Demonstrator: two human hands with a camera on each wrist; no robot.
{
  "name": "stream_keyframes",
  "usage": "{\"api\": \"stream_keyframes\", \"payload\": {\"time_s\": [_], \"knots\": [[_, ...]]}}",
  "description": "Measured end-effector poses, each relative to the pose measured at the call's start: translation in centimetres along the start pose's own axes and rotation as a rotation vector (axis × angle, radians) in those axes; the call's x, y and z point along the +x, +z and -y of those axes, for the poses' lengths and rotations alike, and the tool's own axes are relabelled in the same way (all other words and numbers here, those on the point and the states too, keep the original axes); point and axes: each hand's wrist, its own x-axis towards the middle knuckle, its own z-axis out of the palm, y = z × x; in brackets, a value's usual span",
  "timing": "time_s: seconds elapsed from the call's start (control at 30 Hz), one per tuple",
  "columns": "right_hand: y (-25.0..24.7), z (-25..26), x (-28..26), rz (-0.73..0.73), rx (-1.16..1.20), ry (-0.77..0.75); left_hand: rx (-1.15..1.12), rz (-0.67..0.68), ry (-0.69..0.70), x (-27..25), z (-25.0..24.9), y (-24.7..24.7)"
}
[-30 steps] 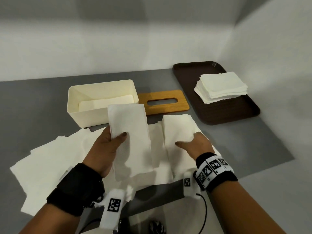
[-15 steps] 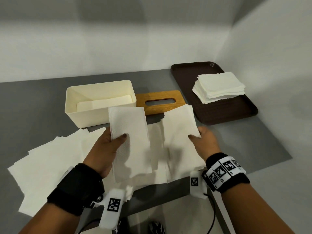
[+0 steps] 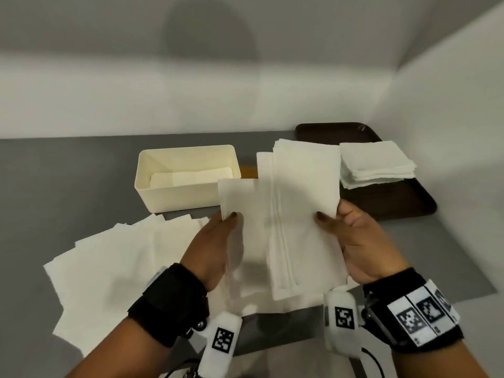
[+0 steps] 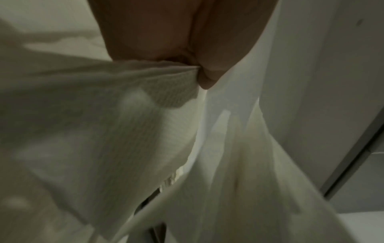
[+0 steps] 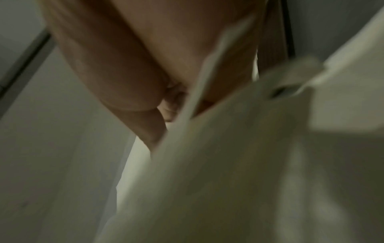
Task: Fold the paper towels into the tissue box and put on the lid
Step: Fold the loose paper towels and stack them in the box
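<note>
We're pinching one folded towel (image 3: pixel 240 211) in our left hand (image 3: pixel 210 249), our right hand (image 3: pixel 360 246) gripping a folded stack (image 3: pixel 302 214) that's hiding the lid.

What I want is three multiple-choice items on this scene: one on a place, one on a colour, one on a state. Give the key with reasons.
1. Where does the stack of square towels lie?
A. on the dark tray
B. inside the box
C. on the wooden lid

2. What colour is the tissue box?
A. blue
B. cream
C. black

3. In what state is the tissue box?
A. shut with its lid on
B. tipped on its side
C. open and upright, with folded towels inside

Key:
1 A, since the stack sits on the brown tray at the far right.
2 B, since the box walls are pale cream against the grey table.
3 C, since its open top shows the folded towels lying at the bottom.
</note>
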Motion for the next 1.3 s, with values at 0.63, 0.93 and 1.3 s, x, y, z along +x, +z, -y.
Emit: {"api": "stream_keyframes", "payload": {"time_s": [0.63, 0.93, 1.3], "knots": [[5.9, -3.9, 2.1, -0.028, -0.254, 0.255, -0.039, 0.027, 0.002, -1.0, -0.1, 0.2], [7.4, -3.7, 1.8, -0.081, -0.31, 0.153, 0.072, 0.099, 0.093, -1.0, 0.0, 0.5], [5.6, -4.9, 1.2, 0.203, -0.393, 0.224, -0.176, -0.042, 0.206, -0.1, -1.6, -0.6]]}}
